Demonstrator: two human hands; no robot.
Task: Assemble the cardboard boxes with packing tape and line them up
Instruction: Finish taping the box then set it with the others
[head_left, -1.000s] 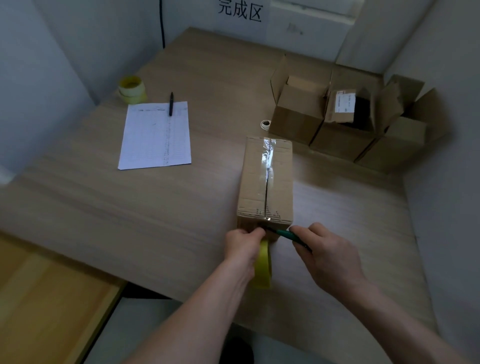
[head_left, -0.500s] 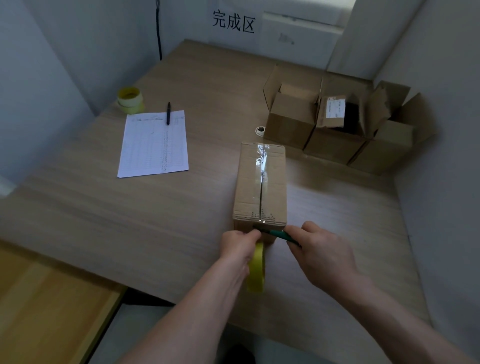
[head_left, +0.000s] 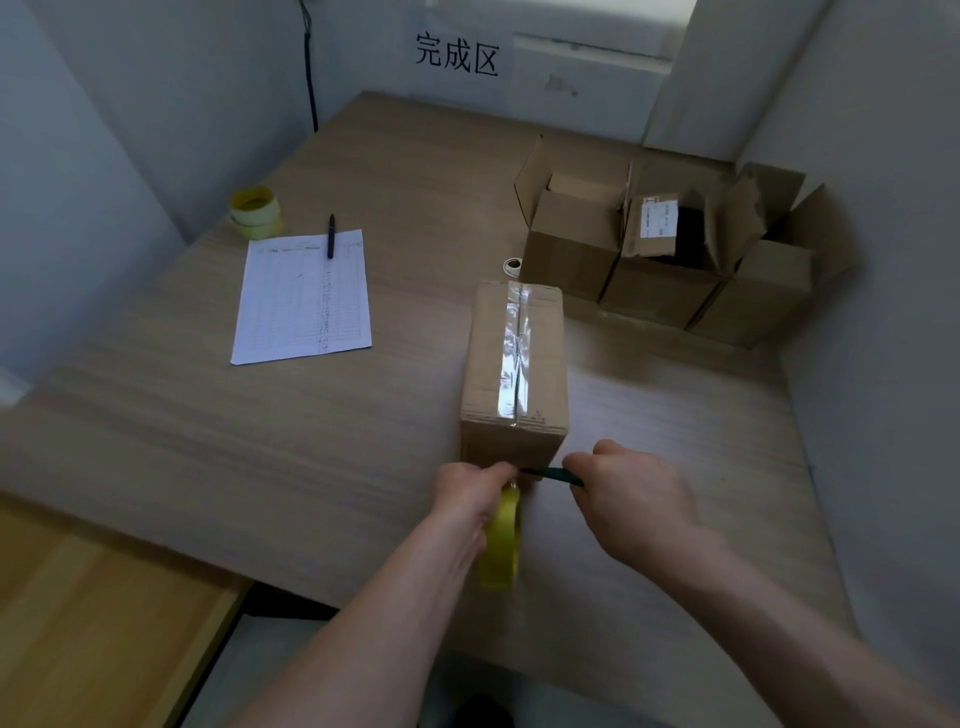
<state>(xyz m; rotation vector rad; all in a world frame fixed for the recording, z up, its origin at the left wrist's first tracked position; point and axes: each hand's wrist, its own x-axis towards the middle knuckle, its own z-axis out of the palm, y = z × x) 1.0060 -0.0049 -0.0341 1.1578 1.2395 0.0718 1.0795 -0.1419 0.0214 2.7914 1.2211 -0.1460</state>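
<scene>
Gripping one yellow tape roll (head_left: 501, 540), the left hand (head_left: 467, 493) curls round it at the near end of one taped box (head_left: 514, 374); the right hand (head_left: 631, 493) pinches one green tool (head_left: 550, 474). Farther on the table (head_left: 208, 441) lie one sheet (head_left: 304, 299), one pen (head_left: 331, 236), two stacked rolls (head_left: 255, 212) and three open boxes (head_left: 660, 249).

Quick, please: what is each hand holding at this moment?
Left hand: grips the yellow tape roll.
Right hand: grips a dark green tool at the taped box.
</scene>
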